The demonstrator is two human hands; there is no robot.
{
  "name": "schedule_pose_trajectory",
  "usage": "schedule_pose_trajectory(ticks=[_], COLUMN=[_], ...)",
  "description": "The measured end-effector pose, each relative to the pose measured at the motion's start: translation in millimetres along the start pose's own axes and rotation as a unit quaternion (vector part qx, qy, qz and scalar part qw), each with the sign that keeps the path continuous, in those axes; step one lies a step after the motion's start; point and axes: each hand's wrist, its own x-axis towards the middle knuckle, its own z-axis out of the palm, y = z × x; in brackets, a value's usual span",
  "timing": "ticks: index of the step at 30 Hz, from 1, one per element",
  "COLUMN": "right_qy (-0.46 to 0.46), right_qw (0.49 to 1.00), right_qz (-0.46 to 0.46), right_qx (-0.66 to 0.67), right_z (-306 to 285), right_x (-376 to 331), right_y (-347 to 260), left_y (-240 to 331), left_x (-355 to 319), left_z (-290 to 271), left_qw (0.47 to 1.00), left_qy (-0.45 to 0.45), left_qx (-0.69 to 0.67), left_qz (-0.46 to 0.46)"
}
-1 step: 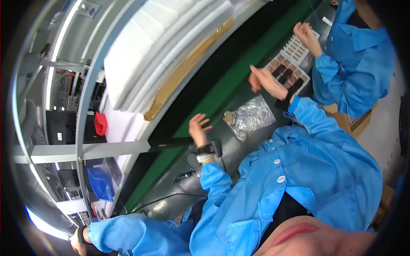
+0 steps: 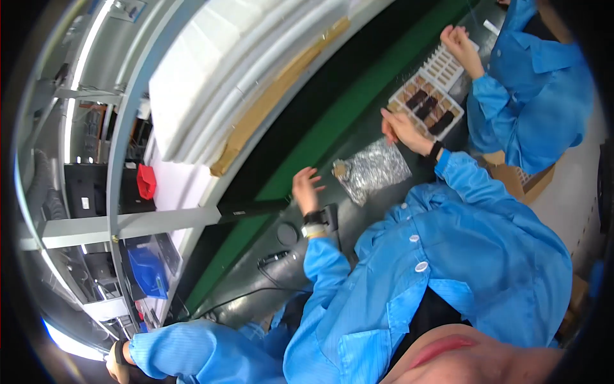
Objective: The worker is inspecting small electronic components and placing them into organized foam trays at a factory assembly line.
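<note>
Above the dark bench, my left hand [image 2: 307,187] is raised with its fingers loosely apart and nothing seen in them. A dark band and a pale band circle its wrist. My right hand [image 2: 404,130] hovers between a white compartment tray [image 2: 391,102] and a crinkled silver bag [image 2: 377,171]. Its fingers are slightly bent, partly hidden from view, and no object shows in them. Dark and tan pieces fill the tray's compartments. A small tan lump [image 2: 339,169] lies at the bag's left corner, between my two hands.
A co-worker's hand [image 2: 462,51] is over a second white slotted tray [image 2: 441,68]. Another person's hand [image 2: 118,362] shows at lower left. A black round object [image 2: 287,234], a slim black tool [image 2: 275,258] and a cable lie on the bench. White foam sheets [image 2: 211,77] are stacked beyond.
My right hand has drawn back slightly toward me, uncovering more of the compartment tray. My left hand has shifted a little to the right. The silver bag stays on the bench.
</note>
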Motion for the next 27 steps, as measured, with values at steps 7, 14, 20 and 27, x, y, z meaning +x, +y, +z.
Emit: schedule_pose_trajectory(ticks=[7, 14, 20, 27], right_qy=[0.072, 0.095, 0.069, 0.037], right_qw=[0.961, 0.947, 0.926, 0.924], right_qz=[0.259, 0.182, 0.243, 0.134], right_qx=[-0.071, -0.246, -0.281, -0.356], right_z=[-61.8, -91.7, -65.4, -73.3], right_x=[-76.3, -48.5, -59.7, -56.8], right_y=[145.6, 175.8, 209.6, 213.9], left_y=[-222.6, -298.9, -274.5, -193.3], left_x=[-46.8, -39.1, -35.8, -48.3], left_z=[48.2, 34.6, 52.7, 72.0], left_qw=[0.963, 0.947, 0.93, 0.987], left_qy=[0.035, 0.235, -0.013, 0.071], left_qx=[0.15, 0.162, 0.114, 0.117], left_qz=[-0.219, -0.145, -0.349, -0.087])
